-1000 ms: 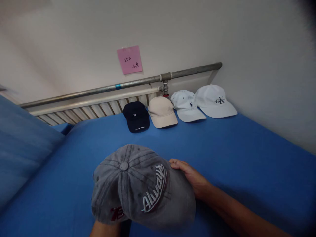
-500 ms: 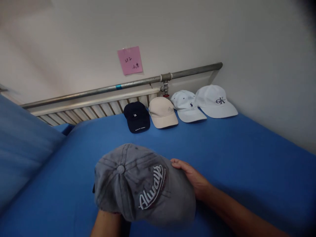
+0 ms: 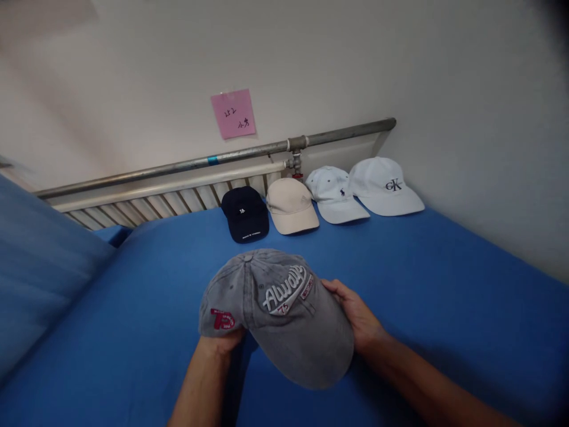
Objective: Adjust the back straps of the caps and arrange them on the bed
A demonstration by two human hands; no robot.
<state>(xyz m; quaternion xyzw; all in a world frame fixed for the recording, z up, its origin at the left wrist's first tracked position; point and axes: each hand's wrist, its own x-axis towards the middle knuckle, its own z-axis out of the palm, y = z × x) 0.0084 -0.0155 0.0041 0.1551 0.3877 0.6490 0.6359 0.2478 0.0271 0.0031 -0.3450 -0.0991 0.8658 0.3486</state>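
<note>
Gripping the grey cap (image 3: 284, 314), both hands, left (image 3: 221, 341) and right (image 3: 358, 317), close on it.

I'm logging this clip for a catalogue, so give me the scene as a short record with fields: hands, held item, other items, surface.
left hand: grip under the rear edge of the grey cap
right hand: grip on the right side of the cap
held item: grey cap, white "Always" lettering, red 75 patch, brim toward the camera
row by the wall: navy cap, beige cap, pale blue cap, white cap
surface: blue sheet
wall: pink note above a metal pipe
</note>
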